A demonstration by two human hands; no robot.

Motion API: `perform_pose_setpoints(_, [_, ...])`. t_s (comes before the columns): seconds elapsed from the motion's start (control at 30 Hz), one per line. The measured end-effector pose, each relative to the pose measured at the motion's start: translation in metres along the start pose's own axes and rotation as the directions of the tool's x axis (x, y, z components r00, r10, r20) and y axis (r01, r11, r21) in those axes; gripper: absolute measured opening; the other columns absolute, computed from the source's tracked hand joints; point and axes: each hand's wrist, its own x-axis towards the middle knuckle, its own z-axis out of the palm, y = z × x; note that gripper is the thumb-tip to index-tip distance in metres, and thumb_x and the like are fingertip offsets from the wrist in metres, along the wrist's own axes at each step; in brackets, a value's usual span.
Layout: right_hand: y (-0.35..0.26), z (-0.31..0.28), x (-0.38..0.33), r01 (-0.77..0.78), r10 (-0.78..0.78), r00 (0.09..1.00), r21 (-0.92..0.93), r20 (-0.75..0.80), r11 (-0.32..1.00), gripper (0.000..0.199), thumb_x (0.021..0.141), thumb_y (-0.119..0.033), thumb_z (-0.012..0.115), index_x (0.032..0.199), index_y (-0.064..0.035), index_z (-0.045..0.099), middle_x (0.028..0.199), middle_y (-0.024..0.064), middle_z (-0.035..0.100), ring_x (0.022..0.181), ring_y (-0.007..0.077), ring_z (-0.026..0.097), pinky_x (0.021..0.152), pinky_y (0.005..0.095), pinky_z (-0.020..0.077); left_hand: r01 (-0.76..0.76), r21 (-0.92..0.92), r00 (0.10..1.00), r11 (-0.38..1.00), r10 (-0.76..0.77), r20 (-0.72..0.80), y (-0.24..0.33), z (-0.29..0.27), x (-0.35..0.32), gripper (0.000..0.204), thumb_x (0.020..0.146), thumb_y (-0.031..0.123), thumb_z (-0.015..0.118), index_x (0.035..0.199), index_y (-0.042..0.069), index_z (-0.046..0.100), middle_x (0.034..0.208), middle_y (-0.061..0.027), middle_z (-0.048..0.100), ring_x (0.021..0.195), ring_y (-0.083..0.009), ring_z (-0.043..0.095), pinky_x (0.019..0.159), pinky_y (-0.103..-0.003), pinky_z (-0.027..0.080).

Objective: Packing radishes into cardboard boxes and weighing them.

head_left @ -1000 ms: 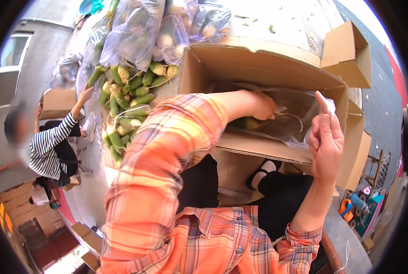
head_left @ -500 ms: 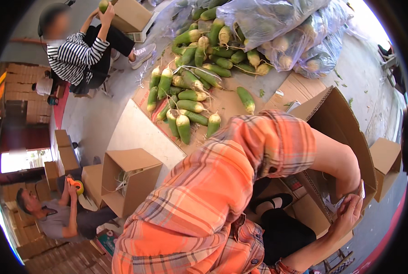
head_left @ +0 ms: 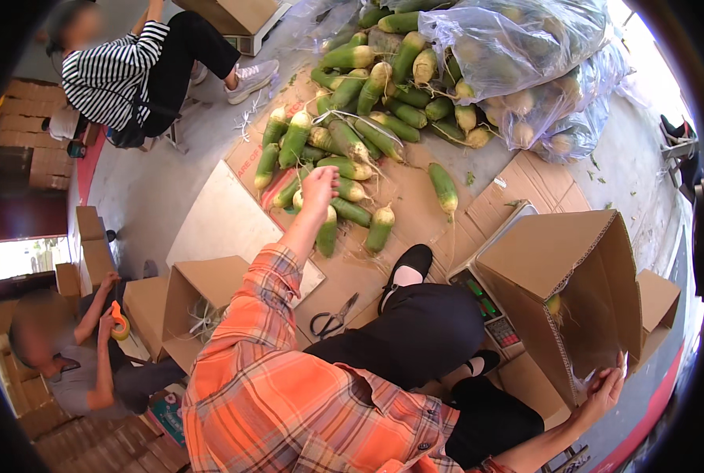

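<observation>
Fingers [head_left: 334,182] curled, my left hand [head_left: 317,191] is stretched over the near side of a heap of green radishes [head_left: 374,88]; from my distant seat I cannot tell whether they are clamped on one. My right hand [head_left: 600,396] is at the edge of an open box [head_left: 525,252], fingertips bunched beside its clear liner [head_left: 581,384]; whether they pinch it I cannot make out. A pale radish end [head_left: 555,304] shows inside the box, which stands on a scale [head_left: 486,303] with a lit green display.

The heap lies on flattened cardboard [head_left: 415,225] spread across a grey concrete floor [head_left: 159,201], one radish [head_left: 443,188] set apart from the rest. Swollen plastic bags [head_left: 525,51] crowd its far side, scissors [head_left: 334,318] rest near my knee, and a white board [head_left: 226,229] lies to the left.

Beyond, I see a co-worker in stripes [head_left: 115,79] seated by another carton [head_left: 234,12], and a second in grey [head_left: 80,378] with an orange tape dispenser [head_left: 120,322]. Stacked cartons [head_left: 33,134] line the room near a bright opening [head_left: 25,258].
</observation>
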Motion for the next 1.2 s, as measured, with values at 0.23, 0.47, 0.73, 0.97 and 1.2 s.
perform_pose_setpoints(0.23, [0.007,-0.009,0.009,-0.035,0.018,0.995,-0.170,-0.096,0.985,0.032,0.095,-0.023,0.046,0.122,-0.0067,0.053,0.066,-0.0086,0.041,0.050,-0.0025,0.028,0.042,0.0145,0.0185,-0.205,0.673,0.888,0.711,0.425,-0.177,-0.007,-0.062,0.164,0.032,0.088,0.025,0.047,0.111,0.007,0.058,0.101,-0.0153,0.063,0.094,-0.0266,0.060,0.085,-0.035,0.045])
perform_pose_setpoints(0.47, [0.017,-0.011,0.006,-0.049,0.017,0.992,-0.260,-0.124,0.964,0.030,0.096,-0.024,0.045,0.117,-0.0065,0.057,0.062,-0.0096,0.040,0.048,-0.0037,0.027,0.040,0.0141,0.0156,-0.035,0.891,0.972,0.452,0.223,-0.075,0.014,-0.056,0.282,0.067,0.082,0.024,0.054,0.141,0.023,0.022,0.138,-0.0089,0.038,0.132,-0.0339,0.024,0.099,-0.062,0.022])
perform_pose_setpoints(0.73, [-0.003,-0.008,-0.005,-0.081,0.033,0.987,-0.315,-0.155,0.946,0.029,0.095,-0.024,0.046,0.115,-0.0055,0.058,0.060,-0.0089,0.039,0.048,-0.0024,0.027,0.041,0.0147,0.0165,-0.086,0.984,0.966,0.158,0.255,0.043,0.030,0.019,0.224,0.034,0.080,0.037,0.056,0.113,0.028,0.060,0.134,-0.0014,0.044,0.125,-0.0272,0.036,0.099,-0.061,0.022])
perform_pose_setpoints(0.97, [-0.011,0.020,-0.002,-0.031,0.017,0.998,-0.220,-0.063,0.975,0.029,0.095,-0.023,0.047,0.112,-0.0037,0.060,0.063,-0.0056,0.045,0.050,0.0009,0.033,0.044,0.0159,0.0237,-0.388,0.663,0.892,0.640,0.441,0.096,-0.011,-0.057,0.189,0.028,0.088,0.027,0.046,0.084,0.005,0.063,0.069,-0.0034,0.065,0.066,-0.0158,0.059,0.064,-0.030,0.043])
perform_pose_setpoints(1.2, [-0.012,0.015,-0.005,0.034,-0.035,0.999,-0.012,-0.037,0.999,0.028,0.095,-0.020,0.046,0.115,-0.0047,0.059,0.077,-0.0041,0.053,0.053,0.0000,0.034,0.046,0.0150,0.0274,-0.359,0.330,0.906,0.873,0.411,-0.103,0.041,-0.067,0.070,0.028,0.092,0.018,0.045,0.089,-0.005,0.059,0.063,-0.0024,0.048,0.069,-0.0138,0.050,0.069,-0.028,0.041])
